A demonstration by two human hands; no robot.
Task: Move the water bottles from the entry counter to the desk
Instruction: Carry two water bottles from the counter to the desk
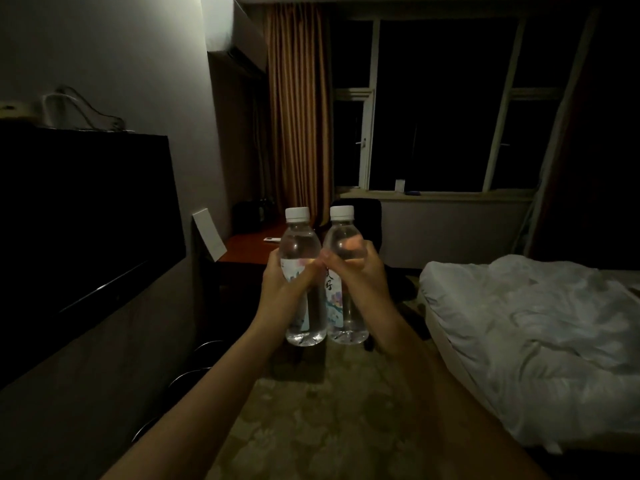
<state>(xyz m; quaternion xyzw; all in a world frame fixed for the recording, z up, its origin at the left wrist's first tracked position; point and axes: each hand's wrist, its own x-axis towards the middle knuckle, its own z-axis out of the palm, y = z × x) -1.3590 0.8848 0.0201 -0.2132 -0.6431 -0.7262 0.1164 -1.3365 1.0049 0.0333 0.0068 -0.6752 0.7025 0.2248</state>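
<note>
- Two clear water bottles are up in the air in front of the person, one in each hand, upright and side by side, so close they look to be touching along the middle.
- The left hand (282, 284) has its fingers wrapped round the label band of the left bottle (302, 271); the right hand (360, 271) has its fingers curled round the shoulder and upper label of the right bottle (344, 268). Both white caps are on.
- The desk (252, 249), a reddish-brown top against the left wall, lies farther off beyond the bottles. A white card (209, 233) leans at its near left edge, and a small pale object, too dim to identify, lies on the top.
- A dark chair (369, 216) stands at the desk's right side, the bed (536, 323) with rumpled white covers fills the right, and a black screen (83, 209) hangs on the left wall.
- So I'd say both bottles are off the counter and partway to the desk, with the setting down not yet done.
- What could go wrong: the room is very dim, so the desk edge may be misjudged and a bottle set half off it.
- The bottles ride so close together that they may knock and loosen a grip.
- Setting down near the leaning card could tip it over.
- Dark shapes sit on the floor along the left wall, near the walking line.
</note>
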